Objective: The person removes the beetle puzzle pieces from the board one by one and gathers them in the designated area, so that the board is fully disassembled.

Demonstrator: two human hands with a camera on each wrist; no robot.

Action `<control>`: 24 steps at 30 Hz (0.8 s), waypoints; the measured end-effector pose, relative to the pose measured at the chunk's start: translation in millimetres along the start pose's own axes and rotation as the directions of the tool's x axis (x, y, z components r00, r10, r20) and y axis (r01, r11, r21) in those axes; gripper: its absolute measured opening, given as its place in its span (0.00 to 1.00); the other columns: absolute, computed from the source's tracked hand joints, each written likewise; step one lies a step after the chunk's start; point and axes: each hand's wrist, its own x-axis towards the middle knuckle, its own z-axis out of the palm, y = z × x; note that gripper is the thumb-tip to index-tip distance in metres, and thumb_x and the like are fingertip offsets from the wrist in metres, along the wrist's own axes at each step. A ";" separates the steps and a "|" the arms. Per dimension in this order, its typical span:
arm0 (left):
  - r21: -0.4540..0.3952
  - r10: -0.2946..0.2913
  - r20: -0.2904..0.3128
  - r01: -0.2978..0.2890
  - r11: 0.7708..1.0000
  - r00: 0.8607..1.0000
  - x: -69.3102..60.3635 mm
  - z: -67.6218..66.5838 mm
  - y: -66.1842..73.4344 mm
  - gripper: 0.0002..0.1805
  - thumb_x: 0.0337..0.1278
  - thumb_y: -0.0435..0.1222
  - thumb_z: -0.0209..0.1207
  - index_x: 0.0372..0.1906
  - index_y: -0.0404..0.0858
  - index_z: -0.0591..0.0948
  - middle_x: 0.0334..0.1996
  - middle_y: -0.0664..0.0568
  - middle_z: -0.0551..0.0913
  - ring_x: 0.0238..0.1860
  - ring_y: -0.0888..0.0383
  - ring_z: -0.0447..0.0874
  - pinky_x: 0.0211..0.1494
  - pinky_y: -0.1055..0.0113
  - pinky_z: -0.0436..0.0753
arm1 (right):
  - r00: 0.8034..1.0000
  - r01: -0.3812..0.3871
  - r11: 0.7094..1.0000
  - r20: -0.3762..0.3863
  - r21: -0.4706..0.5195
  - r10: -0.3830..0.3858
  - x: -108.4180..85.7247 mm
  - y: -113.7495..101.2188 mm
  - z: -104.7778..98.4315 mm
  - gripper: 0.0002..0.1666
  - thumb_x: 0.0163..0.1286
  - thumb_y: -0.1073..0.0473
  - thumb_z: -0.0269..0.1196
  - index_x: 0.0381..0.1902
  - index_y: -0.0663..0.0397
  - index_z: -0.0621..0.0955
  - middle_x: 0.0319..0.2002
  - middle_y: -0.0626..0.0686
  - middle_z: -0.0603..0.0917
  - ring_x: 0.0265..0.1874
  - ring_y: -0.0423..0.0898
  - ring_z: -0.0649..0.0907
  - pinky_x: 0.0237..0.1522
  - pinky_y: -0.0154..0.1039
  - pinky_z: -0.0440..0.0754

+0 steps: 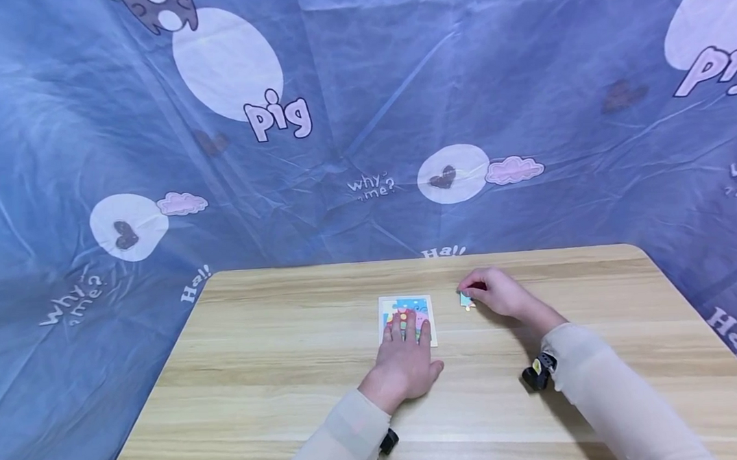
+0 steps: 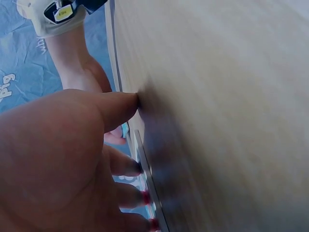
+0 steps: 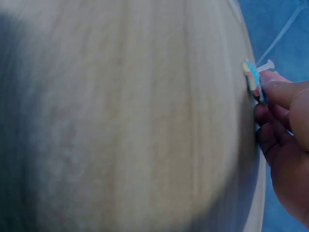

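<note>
A small jigsaw puzzle board with a pale frame and a colourful picture lies flat on the wooden table. My left hand rests on its lower part with fingers spread and straight, covering some of the picture. To the right of the board, my right hand pinches a puzzle piece between thumb and fingers, close to the tabletop. In the right wrist view that puzzle piece shows light blue, yellow and red parts. Seen from the left wrist, the left fingertips touch the thin board.
The wooden table reaches out on both sides of the hands. Behind it and along its sides hangs a blue printed cloth. A small black camera sits on the right wrist, and another on the left.
</note>
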 end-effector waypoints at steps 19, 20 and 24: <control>-0.066 -0.005 0.009 0.006 0.998 1.000 4.0 5.7 -4.7 0.43 0.82 0.62 0.46 0.88 0.45 0.57 0.90 0.43 0.48 0.90 0.42 0.43 0.91 0.48 0.52 | 0.994 0.089 0.995 -0.064 -0.035 -0.091 3.3 2.5 9.8 0.07 0.73 0.69 0.69 0.44 0.57 0.91 0.42 0.53 0.90 0.43 0.49 0.87 0.50 0.43 0.87; -0.066 -0.004 0.008 0.005 0.998 1.000 4.0 5.8 -5.0 0.43 0.81 0.62 0.47 0.88 0.45 0.57 0.90 0.43 0.48 0.90 0.42 0.43 0.91 0.48 0.52 | 0.994 0.086 0.996 -0.067 -0.038 -0.088 3.3 2.0 9.8 0.07 0.73 0.70 0.69 0.44 0.58 0.91 0.42 0.53 0.90 0.43 0.49 0.87 0.51 0.44 0.87; -0.067 -0.001 -0.004 0.001 0.998 1.000 4.2 5.2 -5.7 0.43 0.81 0.62 0.48 0.88 0.45 0.59 0.89 0.43 0.50 0.90 0.41 0.45 0.91 0.48 0.53 | 0.992 0.084 0.995 -0.092 -0.059 -0.089 3.4 -3.6 10.8 0.07 0.73 0.70 0.69 0.45 0.59 0.91 0.43 0.54 0.90 0.45 0.51 0.88 0.52 0.48 0.88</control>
